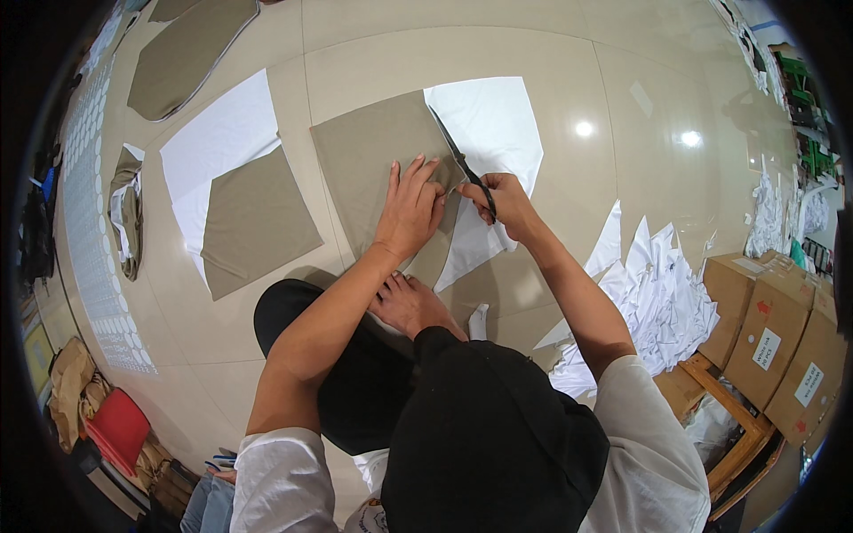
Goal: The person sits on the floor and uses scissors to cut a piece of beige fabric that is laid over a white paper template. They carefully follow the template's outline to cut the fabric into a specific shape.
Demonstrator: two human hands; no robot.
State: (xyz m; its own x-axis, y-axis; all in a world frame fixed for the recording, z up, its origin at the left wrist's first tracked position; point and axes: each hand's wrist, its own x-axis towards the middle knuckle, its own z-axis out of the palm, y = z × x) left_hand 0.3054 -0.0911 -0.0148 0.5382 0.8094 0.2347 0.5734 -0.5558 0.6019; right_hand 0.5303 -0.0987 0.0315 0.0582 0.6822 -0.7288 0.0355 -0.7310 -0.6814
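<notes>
On the tiled floor lies a brown fabric piece (pixel 369 151) over a white one (pixel 493 124), which shows along its right side. My right hand (pixel 510 204) grips black scissors (pixel 464 163) by their handles. Their blades point away from me along the brown edge, where it meets the white cloth; how far apart they are is hard to tell. My left hand (pixel 409 209) lies flat on the brown fabric, its fingers stretched out just left of the scissors. My bare foot (pixel 413 305) rests at the near edge of the cloth.
Another brown piece (pixel 258 222) overlaps white fabric (pixel 222 124) on the left. A folded brown bundle (pixel 126 218) and a patterned sheet (pixel 89 240) lie beyond. At right are a heap of white scraps (pixel 657 293) and cardboard boxes (pixel 760 320).
</notes>
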